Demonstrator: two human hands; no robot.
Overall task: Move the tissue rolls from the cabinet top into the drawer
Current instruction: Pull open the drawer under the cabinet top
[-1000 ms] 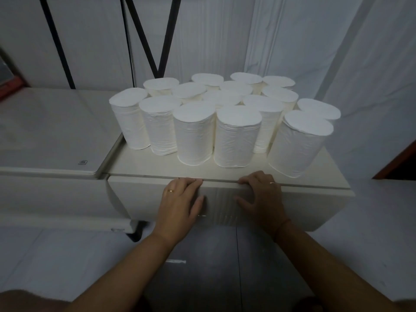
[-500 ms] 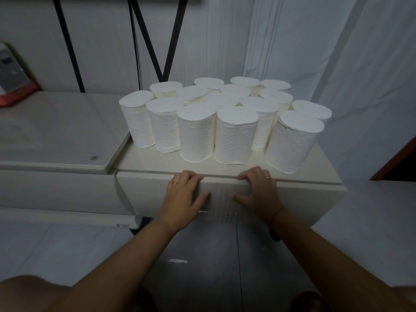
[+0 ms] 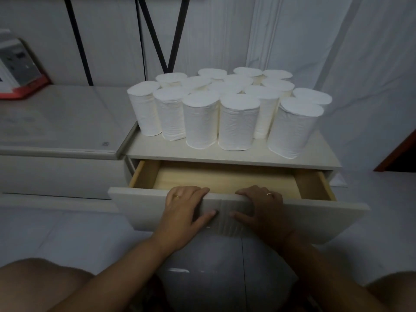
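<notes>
Two grips on drawer front: left hand, right hand curled over top edge, fingertips hidden inside. Tissue rolls upright on cabinet top; rear rolls partly hidden. Drawer back hidden under top.

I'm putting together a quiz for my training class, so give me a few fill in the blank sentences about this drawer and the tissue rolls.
1. The drawer below the cabinet top is ____, not closed.
2. The left hand and the right hand both hold the drawer's ____ panel.
3. The tissue rolls all stand ____ on the cabinet top.
Missing words: open; front; upright.
</notes>
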